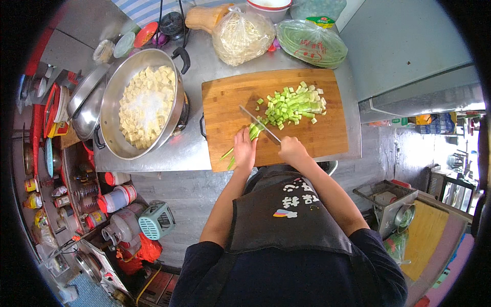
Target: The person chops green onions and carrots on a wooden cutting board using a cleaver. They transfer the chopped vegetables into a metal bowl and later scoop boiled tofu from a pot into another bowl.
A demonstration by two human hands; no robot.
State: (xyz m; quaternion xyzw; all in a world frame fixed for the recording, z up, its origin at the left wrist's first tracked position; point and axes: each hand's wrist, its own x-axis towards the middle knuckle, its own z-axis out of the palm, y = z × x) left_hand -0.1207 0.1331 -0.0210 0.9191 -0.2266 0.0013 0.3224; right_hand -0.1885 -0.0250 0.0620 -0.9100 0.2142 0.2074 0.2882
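My left hand [244, 150] presses a small bunch of green celery stalks [254, 131] against a wooden cutting board [226, 96]. Thin stalk ends stick out on its left side. In my right hand [293, 150] is the handle of a knife [262, 125], its blade edge-down across the stalks just ahead of my left fingers. Beyond the blade, diced celery [284, 106] lies in a loose heap on the board, with pale cut pieces at its right end. The knife's handle is mostly hidden inside my fist.
A wide two-handled metal pan [108, 115] of pale cubes [147, 111] topped with white powder stands left of the board. Behind the board sit a bag of bean sprouts [243, 36], a bag of green vegetables [312, 44] and a squash [205, 18]. A grey cabinet [406, 50] rises at right.
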